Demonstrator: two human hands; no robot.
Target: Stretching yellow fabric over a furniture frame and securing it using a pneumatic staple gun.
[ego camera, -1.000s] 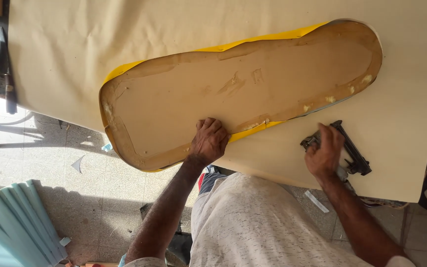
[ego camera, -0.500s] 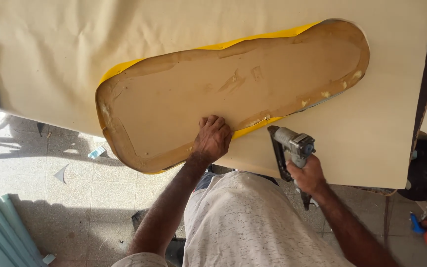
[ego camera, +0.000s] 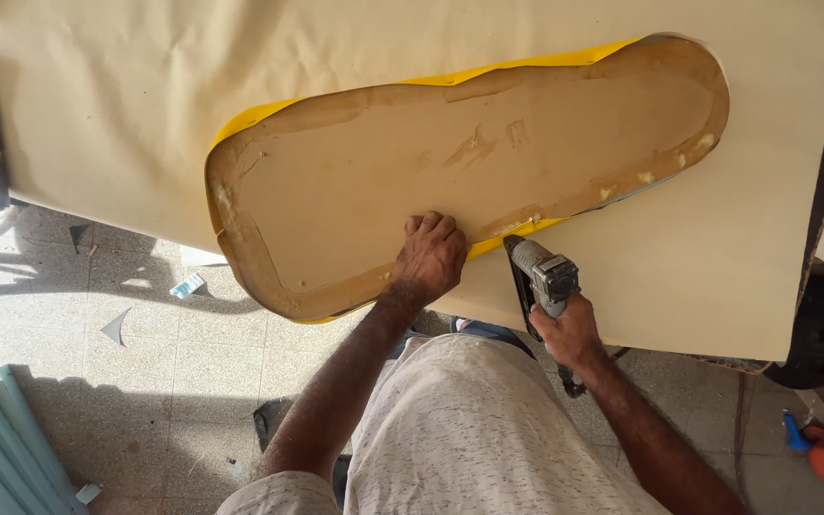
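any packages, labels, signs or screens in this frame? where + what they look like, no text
No packages, signs or screens show. Closest candidates only:
Faint stamped mark on the brown seat base, upper middle: small, darker brown, blurred.
Small pale blue scrap on the tiled floor, left of the table: crumpled; cannot tell if it is a label or wrapper.

Bare beige sheet (ego camera: pixel 717 257) lies open right of the staple gun (ego camera: pixel 541 277); the seat board (ego camera: pixel 469 172) blocks leftward.
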